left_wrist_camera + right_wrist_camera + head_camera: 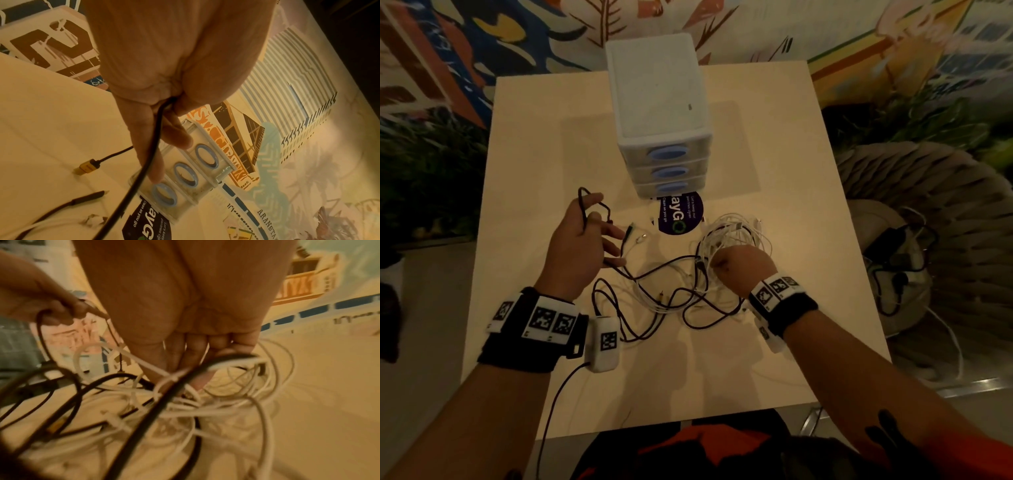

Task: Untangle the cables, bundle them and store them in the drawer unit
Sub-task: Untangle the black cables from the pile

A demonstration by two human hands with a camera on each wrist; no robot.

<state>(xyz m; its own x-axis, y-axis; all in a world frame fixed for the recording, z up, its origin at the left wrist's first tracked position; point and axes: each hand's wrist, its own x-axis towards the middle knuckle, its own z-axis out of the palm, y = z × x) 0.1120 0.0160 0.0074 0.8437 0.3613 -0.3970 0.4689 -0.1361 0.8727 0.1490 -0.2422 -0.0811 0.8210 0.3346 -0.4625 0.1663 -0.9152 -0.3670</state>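
A tangle of white cables (739, 229) lies right of centre on the table (774, 154). My right hand (722, 263) grips the tangle, its fingers (195, 350) curled round white strands and one black strand (168, 395). My left hand (599, 226) is raised to the left and pinches a black cable (606, 206) at the thumb; that cable (152, 146) hangs down from the hand (164, 129). More black cable (702, 325) trails in loops across the table between my wrists. The white drawer unit (659, 102) stands at the back with its three blue-handled drawers shut.
A dark round sticker (679, 214) lies in front of the drawer unit. Loose plugs (631, 228) rest beside my left fingers, with a yellow connector (87, 167) on the tabletop. Off the table's right edge sits a grey pouf (893, 246) with other cables.
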